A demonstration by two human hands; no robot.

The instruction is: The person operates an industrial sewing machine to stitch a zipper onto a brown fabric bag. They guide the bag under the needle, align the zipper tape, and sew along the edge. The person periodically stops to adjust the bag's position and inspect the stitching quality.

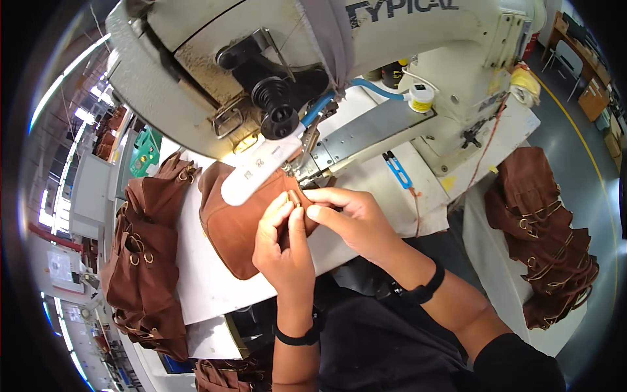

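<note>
A brown leather bag (238,225) lies on the white table under the head of a sewing machine (366,65). My left hand (284,238) is closed at the bag's right edge, its thumb and fingers pinching a small strap or tab with a brass-coloured fitting (293,197). Against the same edge, my right hand (349,219) pinches the bag's leather between thumb and forefinger, close to the left fingertips. Both hands sit just in front of the machine's needle area (307,171). A white plate-like guard (261,171) partly covers the bag's top.
Blue-handled thread snips (398,171) lie on the table right of the hands. Brown leather bags are piled at the left (147,261) and at the right (539,235). A white bottle (421,98) stands by the machine's arm, and a green object (145,151) is at the far left.
</note>
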